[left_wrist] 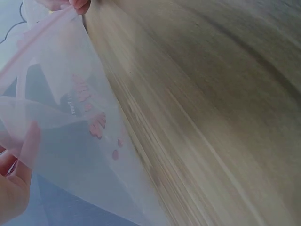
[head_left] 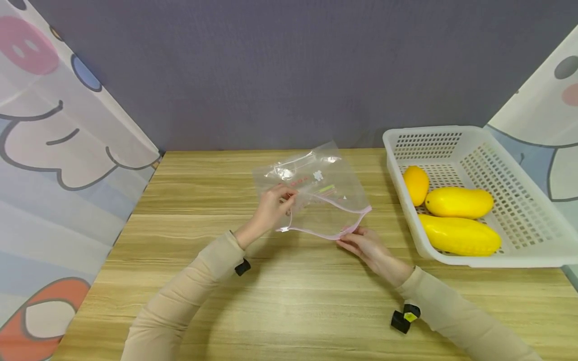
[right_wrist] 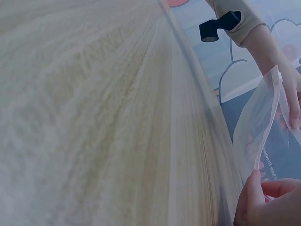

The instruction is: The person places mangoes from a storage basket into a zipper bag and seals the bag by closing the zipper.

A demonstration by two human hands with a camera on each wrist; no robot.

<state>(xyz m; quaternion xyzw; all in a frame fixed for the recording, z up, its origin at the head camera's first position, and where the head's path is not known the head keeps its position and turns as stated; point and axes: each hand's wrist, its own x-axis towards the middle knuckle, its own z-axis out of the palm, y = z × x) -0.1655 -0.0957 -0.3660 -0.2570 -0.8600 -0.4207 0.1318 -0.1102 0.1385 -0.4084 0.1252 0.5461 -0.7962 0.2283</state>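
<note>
A clear zipper bag (head_left: pixel 325 193) with a pink zip edge and small printed marks is held up over the wooden table, its mouth spread apart. My left hand (head_left: pixel 273 204) pinches the far side of the mouth between thumb and fingers. At the near edge, my right hand (head_left: pixel 367 249) grips the pink strip. The white slider (head_left: pixel 284 229) sits at the left end of the zip. In the left wrist view the bag (left_wrist: pixel 70 113) hangs beside the left hand (left_wrist: pixel 14 183). From the right wrist, the right hand (right_wrist: pixel 273 202) pinches the zip edge.
To the right stands a white perforated basket (head_left: pixel 533 200) holding an orange-yellow mango (head_left: pixel 416 185) and two long yellow fruits, one (head_left: pixel 459 202) behind the other (head_left: pixel 459 235). A grey panel (head_left: pixel 280 75) closes off the table's far side. Cartoon-printed cloth (head_left: pixel 67 135) hangs at the left.
</note>
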